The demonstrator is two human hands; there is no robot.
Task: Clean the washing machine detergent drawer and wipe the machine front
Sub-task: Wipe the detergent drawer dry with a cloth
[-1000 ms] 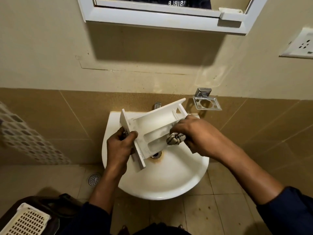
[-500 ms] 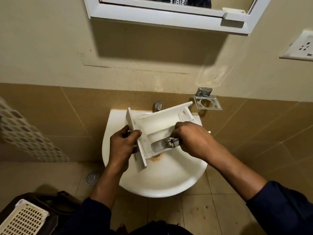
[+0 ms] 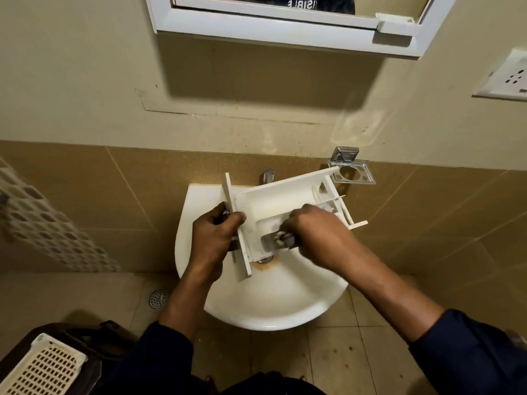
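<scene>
The white plastic detergent drawer (image 3: pixel 281 199) is held tilted over the white wash basin (image 3: pixel 273 297). My left hand (image 3: pixel 216 238) grips its front panel at the left end. My right hand (image 3: pixel 316 232) holds a bunched striped cloth (image 3: pixel 282 239) and presses it into a compartment near the drawer's front. The cloth is mostly hidden under my fingers, and this hand looks blurred.
A tap (image 3: pixel 268 175) stands behind the drawer, and a chrome holder (image 3: pixel 352 169) is fixed to the tiled wall at the right. A mirror cabinet (image 3: pixel 285 21) hangs above. On the floor are a drain (image 3: pixel 158 298) and a white basket (image 3: pixel 42 369) at bottom left.
My right hand has slid the cloth leftward along the drawer toward the front panel. The drawer has tipped flatter and shifted a little right over the basin.
</scene>
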